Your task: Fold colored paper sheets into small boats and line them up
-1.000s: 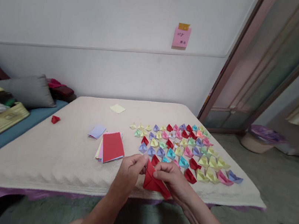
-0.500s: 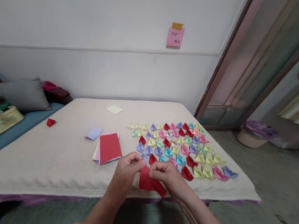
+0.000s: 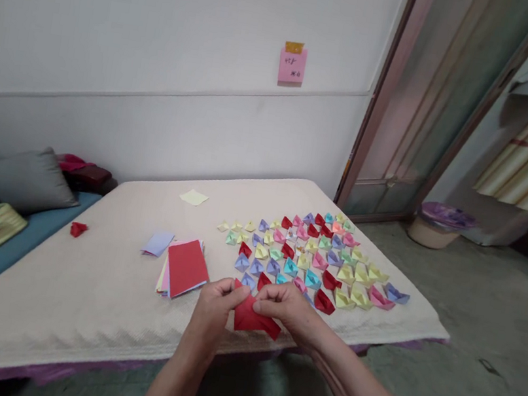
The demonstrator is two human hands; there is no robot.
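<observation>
A partly folded sheet of red paper (image 3: 253, 317) is held between my two hands at the front edge of the cloth-covered table. My left hand (image 3: 219, 300) pinches its upper left corner with thumb and fingers. On its right side, my right hand (image 3: 285, 306) grips the paper near the top, thumb and forefinger together. Creases run across the sheet. Just beyond my hands, several rows of small folded paper boats (image 3: 312, 278) in red, yellow, blue, pink and green cover the table's right half. Left of my hands lies a stack of coloured paper (image 3: 187, 268), a red sheet on top.
Folded lilac paper (image 3: 158, 244) lies by the stack, and a pale yellow sheet (image 3: 194, 197) farther back. A crumpled red paper piece (image 3: 78, 229) is at the left. A pink note (image 3: 292, 66) is taped to the wall. A lined bin (image 3: 438, 225) stands right, on the floor.
The view has shifted a little to the right, so the table and wall appear farther left. Both hands still hold the red paper, whose lower right end sits closer in.
</observation>
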